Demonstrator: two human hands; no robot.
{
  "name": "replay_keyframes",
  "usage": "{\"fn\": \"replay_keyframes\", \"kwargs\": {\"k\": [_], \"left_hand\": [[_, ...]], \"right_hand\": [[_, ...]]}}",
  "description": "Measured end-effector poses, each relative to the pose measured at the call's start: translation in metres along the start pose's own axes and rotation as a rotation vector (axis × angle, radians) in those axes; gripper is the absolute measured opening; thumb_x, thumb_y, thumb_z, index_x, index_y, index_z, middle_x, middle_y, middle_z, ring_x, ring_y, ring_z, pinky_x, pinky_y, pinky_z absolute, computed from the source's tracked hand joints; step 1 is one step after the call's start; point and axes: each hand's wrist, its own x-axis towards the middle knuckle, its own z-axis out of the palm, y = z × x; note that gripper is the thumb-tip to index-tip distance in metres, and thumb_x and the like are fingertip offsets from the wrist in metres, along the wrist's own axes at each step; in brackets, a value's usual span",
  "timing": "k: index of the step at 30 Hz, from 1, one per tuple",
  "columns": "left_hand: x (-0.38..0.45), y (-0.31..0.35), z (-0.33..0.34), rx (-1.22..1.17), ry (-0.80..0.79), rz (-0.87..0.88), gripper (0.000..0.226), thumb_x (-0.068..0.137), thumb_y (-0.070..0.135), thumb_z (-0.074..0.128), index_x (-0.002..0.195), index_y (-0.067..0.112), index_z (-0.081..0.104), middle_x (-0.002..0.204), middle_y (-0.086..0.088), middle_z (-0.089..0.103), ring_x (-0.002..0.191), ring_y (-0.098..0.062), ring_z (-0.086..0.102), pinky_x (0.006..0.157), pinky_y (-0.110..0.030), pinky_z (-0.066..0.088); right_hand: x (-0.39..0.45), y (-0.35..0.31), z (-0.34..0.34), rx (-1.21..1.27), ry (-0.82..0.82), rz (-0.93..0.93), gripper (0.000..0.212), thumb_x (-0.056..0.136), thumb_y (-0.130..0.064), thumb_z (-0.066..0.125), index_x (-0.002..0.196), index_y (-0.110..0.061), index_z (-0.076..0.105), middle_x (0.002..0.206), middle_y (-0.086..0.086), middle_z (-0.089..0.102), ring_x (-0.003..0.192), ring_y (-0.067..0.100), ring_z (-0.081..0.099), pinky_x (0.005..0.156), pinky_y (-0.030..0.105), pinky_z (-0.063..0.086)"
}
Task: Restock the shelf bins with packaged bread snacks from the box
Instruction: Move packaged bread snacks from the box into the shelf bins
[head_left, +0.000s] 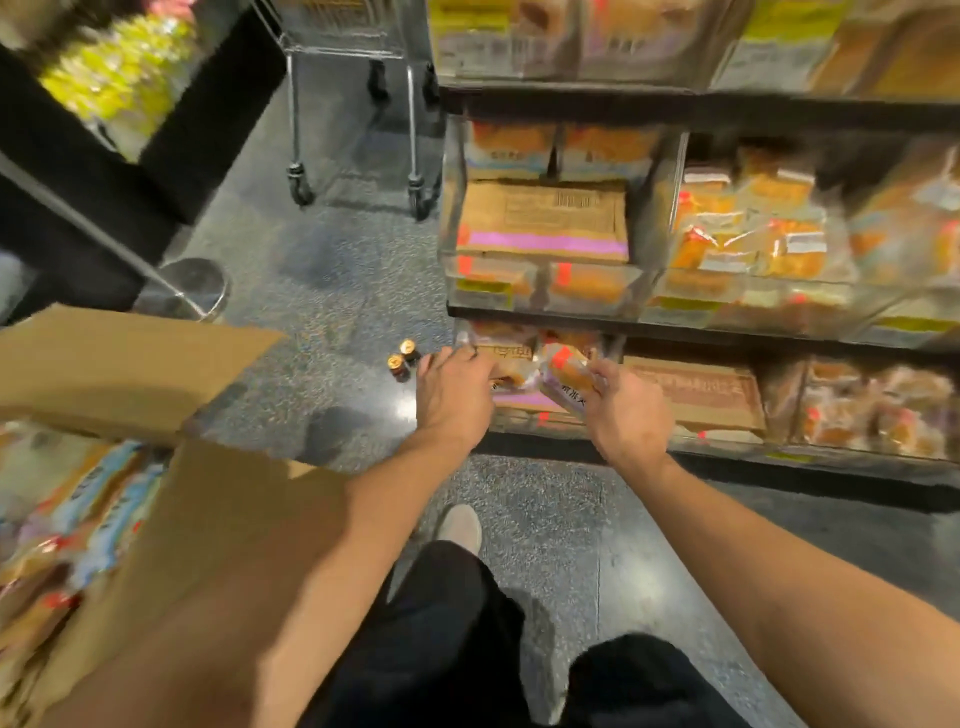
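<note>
Clear-wrapped orange bread snack packet (563, 375) pinched in right hand (626, 410), long axis slanting toward bottom clear shelf bin (511, 422); left hand (451, 397) gripping another packet, nearer the bin

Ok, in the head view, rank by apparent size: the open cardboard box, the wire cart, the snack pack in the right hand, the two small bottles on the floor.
1. Open cardboard box, though nearness inflates it.
2. Wire cart, farther off and cropped.
3. Snack pack in the right hand.
4. Two small bottles.
</note>
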Motion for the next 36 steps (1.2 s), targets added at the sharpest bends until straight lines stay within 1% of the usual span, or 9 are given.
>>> {"fn": "replay_keyframes", "kwargs": {"k": [9,13,18,20,23,26,29,33,36], "left_hand": [[0.097,-0.029,0.194,0.070,0.258,0.073,0.025,0.074,0.006,0.065,0.092,0.023,0.064,0.092,-0.002,0.066,0.093,-0.029,0.059,0.090,-0.042,0.038],[0.112,-0.043,0.237,0.113,0.361,0.070,0.030,0.077,0.006,0.057,0.098,0.026,0.066,0.098,0.001,0.067,0.099,-0.027,0.055,0.094,-0.045,0.035],[0.130,-0.056,0.252,0.087,0.536,0.155,0.032,0.082,0.014,0.071,0.112,0.023,0.066,0.109,0.003,0.067,0.108,-0.026,0.053,0.113,-0.054,0.029],[0.133,-0.065,0.253,0.096,0.628,0.202,0.035,0.081,0.015,0.073,0.114,0.021,0.065,0.112,0.004,0.065,0.105,-0.026,0.053,0.109,-0.053,0.034],[0.128,-0.070,0.246,0.089,0.734,0.200,0.032,0.079,0.015,0.074,0.110,0.021,0.067,0.109,0.006,0.066,0.094,-0.024,0.054,0.086,-0.040,0.040],[0.113,-0.055,0.241,0.079,0.470,0.156,0.021,0.082,0.024,0.071,0.102,0.023,0.065,0.102,0.002,0.064,0.087,-0.026,0.061,0.069,-0.035,0.043],[0.110,-0.042,0.251,-0.067,0.133,0.021,0.029,0.087,0.036,0.066,0.114,0.025,0.062,0.110,-0.002,0.065,0.100,-0.030,0.063,0.079,-0.043,0.055],[0.117,-0.029,0.248,-0.313,-0.011,-0.104,0.044,0.081,0.019,0.059,0.124,0.032,0.061,0.110,-0.002,0.068,0.100,-0.028,0.064,0.084,-0.037,0.055],[0.110,-0.015,0.250,-0.517,-0.191,-0.163,0.041,0.070,0.028,0.061,0.112,0.031,0.062,0.097,0.000,0.069,0.093,-0.024,0.065,0.080,-0.035,0.055]], "right_hand": [[0.107,0.076,0.164,-0.093,0.276,-0.183,0.022,0.084,-0.019,0.063,0.104,-0.022,0.071,0.100,0.005,0.072,0.088,0.034,0.057,0.072,0.041,0.052],[0.129,0.088,0.193,-0.152,0.326,-0.274,0.017,0.088,-0.021,0.060,0.102,-0.018,0.069,0.096,0.006,0.071,0.086,0.033,0.058,0.068,0.038,0.049],[0.142,0.091,0.195,-0.164,0.372,-0.309,0.020,0.091,-0.022,0.062,0.110,-0.020,0.068,0.097,0.005,0.072,0.090,0.032,0.055,0.072,0.038,0.046],[0.144,0.091,0.193,-0.161,0.368,-0.323,0.022,0.091,-0.022,0.061,0.112,-0.021,0.069,0.098,0.004,0.073,0.090,0.032,0.055,0.075,0.039,0.047],[0.147,0.088,0.188,-0.207,0.336,-0.331,0.022,0.092,-0.024,0.061,0.113,-0.023,0.068,0.101,0.004,0.074,0.095,0.032,0.057,0.081,0.041,0.047],[0.150,0.082,0.179,-0.261,0.243,-0.327,0.020,0.093,-0.025,0.060,0.112,-0.027,0.066,0.104,0.004,0.072,0.104,0.032,0.056,0.087,0.043,0.042],[0.154,0.075,0.176,-0.282,0.105,-0.331,0.027,0.092,-0.019,0.055,0.115,-0.028,0.064,0.108,0.007,0.070,0.108,0.033,0.056,0.090,0.046,0.043],[0.157,0.073,0.186,-0.314,-0.058,-0.351,0.041,0.090,-0.015,0.050,0.127,-0.028,0.061,0.129,0.005,0.060,0.117,0.032,0.051,0.098,0.048,0.046],[0.160,0.073,0.190,-0.270,-0.098,-0.320,0.041,0.089,-0.018,0.054,0.129,-0.025,0.059,0.130,0.007,0.055,0.122,0.032,0.048,0.102,0.049,0.045]]}}
